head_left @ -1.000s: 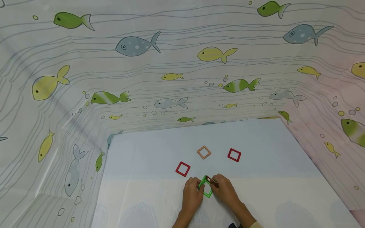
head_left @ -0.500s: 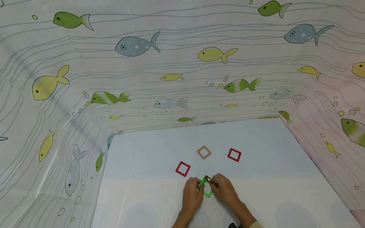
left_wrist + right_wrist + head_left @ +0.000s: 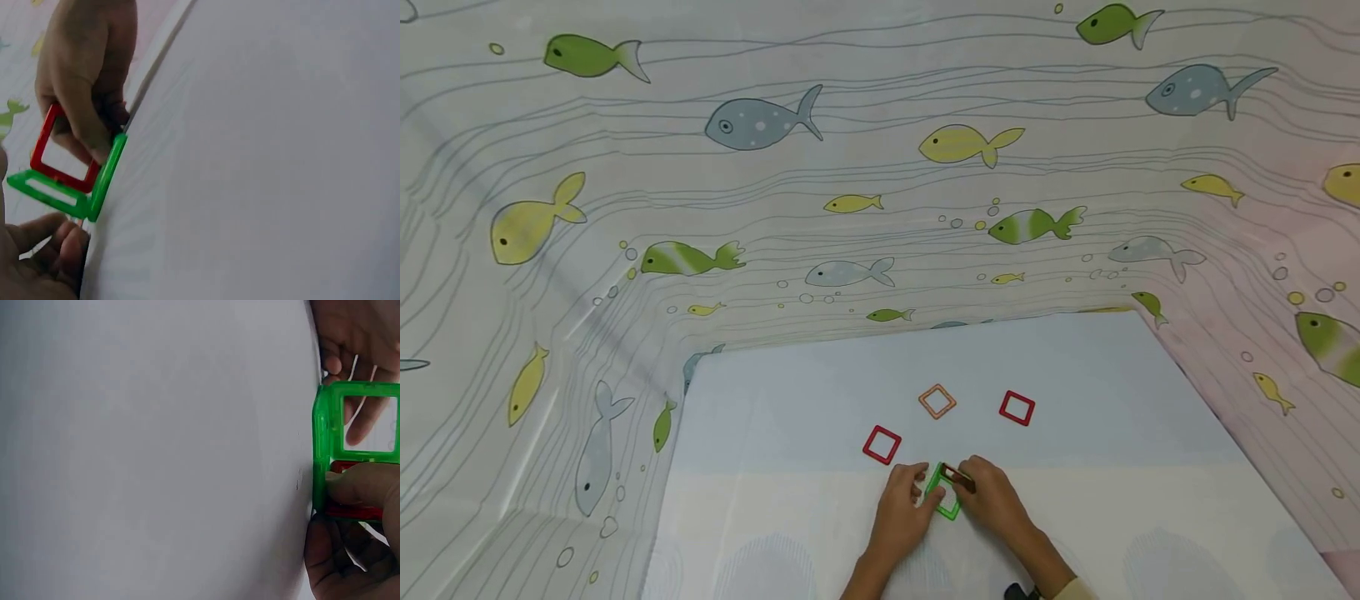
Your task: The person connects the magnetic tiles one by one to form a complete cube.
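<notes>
A green square magnetic tile (image 3: 953, 510) lies flat on the table between both hands. A second green tile (image 3: 337, 425) stands upright along one of its edges. At the adjoining edge, a red tile (image 3: 40, 149) also stands up, meeting the upright green one at a corner. My right hand (image 3: 996, 502) pinches this red tile, thumb on its inner side and fingers behind. My left hand (image 3: 901, 510) is beside the upright green tile with its fingers loosely bent and apart from it; in the head view its thumb overlaps the green tiles.
Farther up the white table (image 3: 775, 400) lie a red square tile (image 3: 868, 442) on the left, an orange one (image 3: 928, 392) in the middle and another red one (image 3: 1032, 410) on the right. A fish-patterned curtain (image 3: 760, 200) surrounds the table's back and sides.
My left hand has let go of the upright green tile and drawn slightly left, its fingers spreading. The right hand keeps its place on the red tile.
</notes>
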`<state>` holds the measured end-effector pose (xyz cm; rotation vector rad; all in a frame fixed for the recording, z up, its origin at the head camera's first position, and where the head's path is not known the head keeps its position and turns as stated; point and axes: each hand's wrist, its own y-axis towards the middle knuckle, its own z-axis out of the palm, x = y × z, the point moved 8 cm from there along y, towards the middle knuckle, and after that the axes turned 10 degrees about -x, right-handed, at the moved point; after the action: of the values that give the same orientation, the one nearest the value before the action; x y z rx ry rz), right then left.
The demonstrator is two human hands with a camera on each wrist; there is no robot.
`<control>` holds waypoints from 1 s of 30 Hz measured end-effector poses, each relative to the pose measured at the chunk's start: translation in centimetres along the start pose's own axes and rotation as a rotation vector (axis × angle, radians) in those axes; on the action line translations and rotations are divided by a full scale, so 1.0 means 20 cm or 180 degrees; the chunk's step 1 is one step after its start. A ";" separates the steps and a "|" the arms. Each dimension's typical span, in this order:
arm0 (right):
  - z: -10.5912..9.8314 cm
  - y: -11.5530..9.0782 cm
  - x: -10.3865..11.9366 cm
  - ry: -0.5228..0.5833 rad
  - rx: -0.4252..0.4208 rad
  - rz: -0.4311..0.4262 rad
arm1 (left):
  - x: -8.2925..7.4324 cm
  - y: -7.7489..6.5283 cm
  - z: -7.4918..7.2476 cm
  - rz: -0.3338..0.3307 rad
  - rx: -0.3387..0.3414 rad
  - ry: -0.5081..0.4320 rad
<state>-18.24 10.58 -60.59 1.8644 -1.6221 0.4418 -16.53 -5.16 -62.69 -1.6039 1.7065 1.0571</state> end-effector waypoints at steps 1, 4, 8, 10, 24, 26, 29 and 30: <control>0.00 0.00 0.00 0.0015 0.0005 0.0015 | 0.00 0.01 -0.01 -0.0020 0.0032 -0.0121; -0.01 0.01 -0.01 0.0076 0.0019 0.0033 | 0.00 0.03 -0.04 0.0007 0.0080 -0.0408; -0.01 0.01 -0.02 0.0136 0.0035 -0.0006 | -0.01 0.05 -0.06 0.0167 0.0132 -0.0521; -0.01 0.02 -0.02 0.0171 0.0052 -0.0048 | -0.02 0.07 -0.06 0.0229 0.0184 -0.0520; 0.02 0.06 -0.01 0.0327 0.0433 -0.0415 | -0.06 0.13 -0.01 0.0323 0.0779 -0.0238; 0.02 0.06 0.00 0.0353 0.0491 -0.0485 | -0.08 0.13 0.01 0.0410 0.0843 -0.0155; 0.02 0.06 0.01 0.0390 0.0565 -0.0574 | -0.09 0.13 0.03 0.0582 0.0816 0.0013; 0.02 0.06 0.01 0.0405 0.0582 -0.0600 | -0.10 0.13 0.04 0.0636 0.0777 0.0091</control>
<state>-19.52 10.03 -60.53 2.0568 -1.3463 0.6301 -18.99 -3.53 -61.01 -1.3232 1.9633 0.8796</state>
